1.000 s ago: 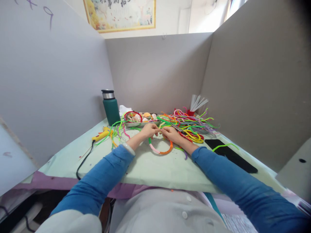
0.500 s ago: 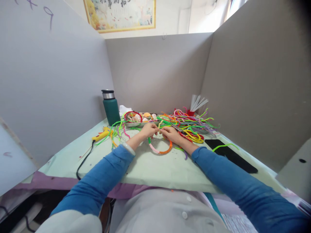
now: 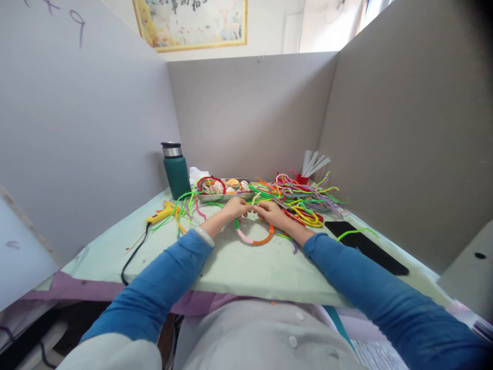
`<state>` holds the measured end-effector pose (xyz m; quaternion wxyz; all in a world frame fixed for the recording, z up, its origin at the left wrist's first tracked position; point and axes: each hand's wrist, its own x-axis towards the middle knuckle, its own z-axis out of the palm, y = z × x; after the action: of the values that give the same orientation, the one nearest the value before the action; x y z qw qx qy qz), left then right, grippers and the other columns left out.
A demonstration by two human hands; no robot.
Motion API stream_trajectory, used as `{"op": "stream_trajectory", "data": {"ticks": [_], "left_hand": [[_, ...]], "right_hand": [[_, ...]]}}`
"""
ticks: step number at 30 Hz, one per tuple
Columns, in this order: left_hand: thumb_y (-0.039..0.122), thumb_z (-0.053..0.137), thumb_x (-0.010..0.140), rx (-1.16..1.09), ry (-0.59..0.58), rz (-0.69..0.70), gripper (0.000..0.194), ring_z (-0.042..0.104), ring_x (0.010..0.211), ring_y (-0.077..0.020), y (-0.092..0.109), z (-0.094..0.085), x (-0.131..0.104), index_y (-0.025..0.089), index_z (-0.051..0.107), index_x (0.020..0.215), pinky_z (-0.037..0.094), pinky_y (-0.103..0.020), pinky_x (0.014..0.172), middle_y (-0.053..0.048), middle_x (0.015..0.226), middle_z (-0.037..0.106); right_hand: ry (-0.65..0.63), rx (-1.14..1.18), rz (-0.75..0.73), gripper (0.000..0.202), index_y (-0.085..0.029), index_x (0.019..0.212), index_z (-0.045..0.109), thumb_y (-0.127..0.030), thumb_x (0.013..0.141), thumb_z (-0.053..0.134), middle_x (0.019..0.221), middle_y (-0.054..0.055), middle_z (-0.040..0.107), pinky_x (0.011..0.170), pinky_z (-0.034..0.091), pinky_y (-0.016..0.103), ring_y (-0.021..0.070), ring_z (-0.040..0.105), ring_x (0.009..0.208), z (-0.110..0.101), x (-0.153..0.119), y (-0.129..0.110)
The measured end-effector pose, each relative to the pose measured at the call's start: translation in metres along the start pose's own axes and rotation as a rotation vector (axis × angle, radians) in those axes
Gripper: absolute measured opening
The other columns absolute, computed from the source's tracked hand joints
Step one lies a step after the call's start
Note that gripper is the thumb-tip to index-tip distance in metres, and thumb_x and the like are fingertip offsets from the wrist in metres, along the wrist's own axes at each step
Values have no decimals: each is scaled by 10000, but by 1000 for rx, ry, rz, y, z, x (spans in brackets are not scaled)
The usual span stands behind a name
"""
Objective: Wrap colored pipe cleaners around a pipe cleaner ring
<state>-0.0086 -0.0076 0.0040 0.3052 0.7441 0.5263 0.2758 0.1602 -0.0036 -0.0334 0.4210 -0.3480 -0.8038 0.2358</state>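
Observation:
A ring wrapped in pipe cleaners (image 3: 262, 240), with green, pink and orange stretches, hangs below my fingers just over the table. My left hand (image 3: 235, 207) pinches the upper left of the ring. From the other side my right hand (image 3: 269, 211) pinches its top, and the fingertips of both hands meet there. A pale yellow pipe cleaner end (image 3: 256, 198) sticks up between them. How it winds on the ring is hidden by my fingers.
Behind my hands lie a metal tray (image 3: 227, 197) of shells and a heap of pipe cleaners (image 3: 304, 191). A yellow glue gun (image 3: 162, 213) and green bottle (image 3: 177, 174) are left. To the right are a black phone-like slab (image 3: 365, 247) and a red cup (image 3: 302, 180) of white sticks.
My fingers shift slightly at the top of the ring, the right fingertips moving toward the left hand. The pale yellow end tilts a little to the right. The ring stays in place.

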Motion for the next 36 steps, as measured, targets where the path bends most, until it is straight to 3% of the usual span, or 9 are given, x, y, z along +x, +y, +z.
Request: {"op": "stream_trajectory", "data": {"ticks": [36], "left_hand": [[268, 542, 699, -107, 11, 32, 171, 384, 361, -32, 5, 0, -4, 106, 585, 663, 388, -174, 396, 4, 552, 550]], "right_hand": [[20, 0, -4, 332, -146, 664, 514, -444, 790, 438, 528, -34, 436, 472, 301, 203, 83, 383, 493, 0, 0, -2]]}}
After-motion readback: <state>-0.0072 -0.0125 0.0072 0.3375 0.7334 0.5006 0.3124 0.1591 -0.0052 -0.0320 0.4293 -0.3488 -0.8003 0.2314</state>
